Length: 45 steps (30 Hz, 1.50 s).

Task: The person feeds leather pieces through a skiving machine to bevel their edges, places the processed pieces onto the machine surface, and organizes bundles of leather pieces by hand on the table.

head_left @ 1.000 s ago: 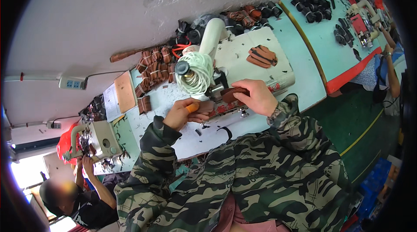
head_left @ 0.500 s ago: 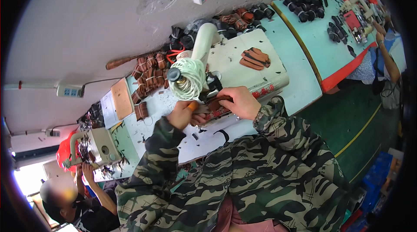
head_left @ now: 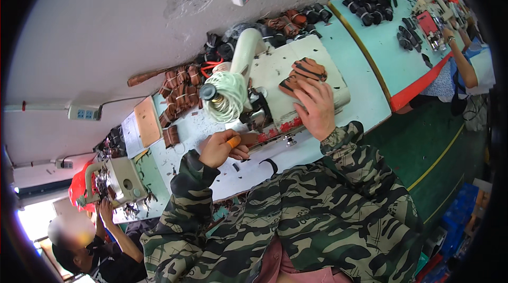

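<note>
My right hand (head_left: 317, 108) reaches over the pale bed of a sewing machine (head_left: 330, 58), its fingers stretched out and its fingertips at a brown strap-like piece (head_left: 288, 86). Just beyond that piece lies a small stack of similar brown pieces with dark edges (head_left: 309, 67). My left hand (head_left: 219, 149), with an orange band on one finger, is curled low beside the machine's needle end. A brown strip (head_left: 248, 139) shows by its thumb; whether the fingers grip it is unclear. White cord (head_left: 227, 97) is coiled around the machine's head.
Bundles of brown straps (head_left: 182, 95) and black rolls (head_left: 370, 5) line the wall side of the table. A clipboard-like brown board (head_left: 147, 121) lies on papers at left. Two other people work at machines, lower left and far right. Dark scraps litter the table.
My right hand has left the needle area and moved right and away to the stack, where another brown piece now lies beside it. My left hand has shifted slightly and stays near the needle end.
</note>
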Available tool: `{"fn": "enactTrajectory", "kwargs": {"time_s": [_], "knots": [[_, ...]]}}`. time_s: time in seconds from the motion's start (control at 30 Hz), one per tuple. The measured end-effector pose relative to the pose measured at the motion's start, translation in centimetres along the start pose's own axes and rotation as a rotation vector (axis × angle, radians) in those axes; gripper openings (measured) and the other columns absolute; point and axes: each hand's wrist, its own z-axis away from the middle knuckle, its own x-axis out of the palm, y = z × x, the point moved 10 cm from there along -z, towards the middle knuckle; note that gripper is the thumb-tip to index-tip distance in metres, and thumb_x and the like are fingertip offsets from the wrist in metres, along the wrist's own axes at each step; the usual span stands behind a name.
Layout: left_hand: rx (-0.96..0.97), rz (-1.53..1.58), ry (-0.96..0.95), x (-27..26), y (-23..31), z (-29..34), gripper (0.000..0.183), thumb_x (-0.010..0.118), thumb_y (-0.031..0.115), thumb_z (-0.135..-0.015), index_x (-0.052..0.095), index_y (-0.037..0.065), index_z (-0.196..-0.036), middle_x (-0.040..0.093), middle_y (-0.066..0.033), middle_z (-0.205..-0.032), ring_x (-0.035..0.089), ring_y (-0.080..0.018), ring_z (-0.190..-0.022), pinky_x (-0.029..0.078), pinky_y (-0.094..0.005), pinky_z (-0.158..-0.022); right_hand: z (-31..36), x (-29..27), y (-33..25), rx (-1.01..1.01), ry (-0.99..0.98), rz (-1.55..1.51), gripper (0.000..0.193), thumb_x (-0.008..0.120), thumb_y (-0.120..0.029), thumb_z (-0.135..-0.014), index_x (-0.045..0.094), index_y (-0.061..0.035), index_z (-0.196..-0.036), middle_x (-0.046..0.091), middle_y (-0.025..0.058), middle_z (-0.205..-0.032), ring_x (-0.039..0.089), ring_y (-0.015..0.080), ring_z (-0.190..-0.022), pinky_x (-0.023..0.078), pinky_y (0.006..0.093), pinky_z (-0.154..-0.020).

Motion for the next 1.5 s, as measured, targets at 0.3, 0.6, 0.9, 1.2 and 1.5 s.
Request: {"fn": "enactTrajectory", "kwargs": {"time_s": [0.3, 0.6, 0.9, 1.2, 1.5], "knots": [[-0.026, -0.040, 0.209, -2.4, 0.9, 0.6, 0.025, 0.034, 0.013, -0.096, 0.051, -0.005, -0.100, 0.061, -0.0167, -0.071, 0.065, -0.0227, -0.055, 0.050, -0.0273, -0.043, 0.7, 3.9, -4.1, 0.186, -0.251, -0.538, 0.015, 0.065, -0.007, -0.076, 0.062, -0.0006, -0.090, 0.062, 0.0128, -0.075, 0.060, 0.0275, -0.062, 0.047, 0.0328, -0.055], [-0.066, -0.069, 0.112, -1.1, 1.3, -0.4, 0.027, 0.034, 0.014, -0.096, 0.053, -0.004, -0.103, 0.062, -0.0164, -0.070, 0.064, -0.0228, -0.054, 0.049, -0.0269, -0.042, 1.1, 8.3, -4.3, 0.322, -0.440, -0.612, 0.016, 0.064, -0.006, -0.077, 0.061, 0.0028, -0.089, 0.063, 0.0152, -0.075, 0.064, 0.0249, -0.064, 0.049, 0.0303, -0.060], [-0.045, -0.038, 0.173, -1.5, 0.8, -0.9, 0.025, 0.037, 0.014, -0.094, 0.051, -0.005, -0.099, 0.062, -0.0162, -0.067, 0.064, -0.0228, -0.051, 0.048, -0.0273, -0.040, 0.6, 8.1, -3.6, 0.339, -0.418, -0.639, 0.015, 0.064, -0.005, -0.077, 0.062, 0.0022, -0.089, 0.064, 0.0153, -0.072, 0.065, 0.0246, -0.065, 0.049, 0.0304, -0.059], [-0.056, -0.060, 0.028, -0.1, 1.1, -2.3, 0.023, 0.041, 0.020, -0.095, 0.049, -0.002, -0.093, 0.063, -0.0163, -0.070, 0.063, -0.0221, -0.050, 0.047, -0.0268, -0.037, -0.5, 3.7, -1.8, 0.279, -0.150, -0.570, 0.014, 0.064, -0.003, -0.076, 0.063, 0.0004, -0.090, 0.064, 0.0144, -0.076, 0.063, 0.0267, -0.064, 0.049, 0.0320, -0.059], [0.184, -1.132, 0.761, -13.6, -3.3, -0.3, 0.033, 0.059, 0.031, -0.082, 0.060, 0.006, -0.105, 0.065, -0.0171, -0.088, 0.063, -0.0354, -0.081, 0.050, -0.0428, -0.070, 0.3, -1.5, 2.4, 0.012, 0.047, -0.022, 0.023, 0.065, 0.000, -0.069, 0.063, -0.0054, -0.092, 0.061, 0.0049, -0.098, 0.056, 0.0248, -0.093, 0.045, 0.0361, -0.077]]}}
